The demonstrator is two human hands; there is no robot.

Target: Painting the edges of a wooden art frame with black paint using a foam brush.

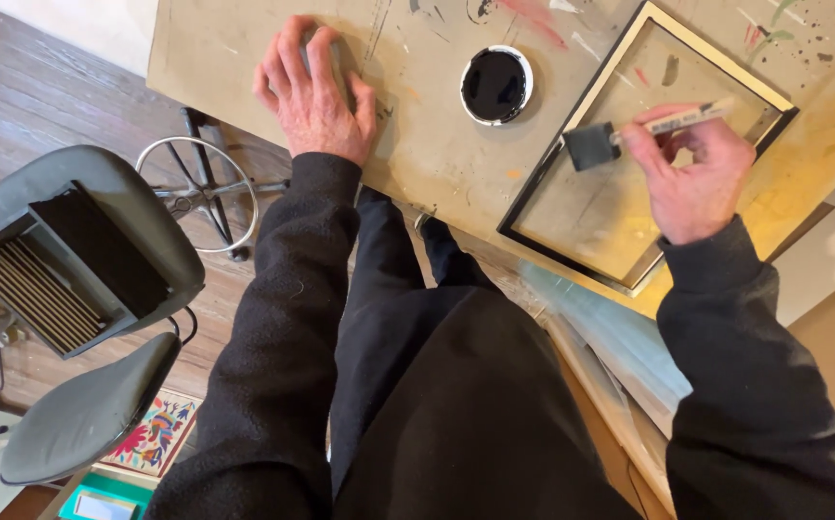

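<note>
Soft even daylight, perhaps slight edge-warp.

The person wears a black long-sleeved top of soft, slightly fuzzy knit fabric, its surface faintly pilled and catching a little grey light along the folds. Both sleeves run the full length of the arms and end in snug ribbed cuffs at the wrists. The left hand (313,91) is bare: no glove, ring or watch shows. The right hand (692,178) is likewise bare and unadorned. Below the top, dark black trousers of a smoother cloth cover the legs, with long creases running down the nearer leg. The hem of the top hangs loose and wide over the waist, a shade deeper than the sleeves.
</note>
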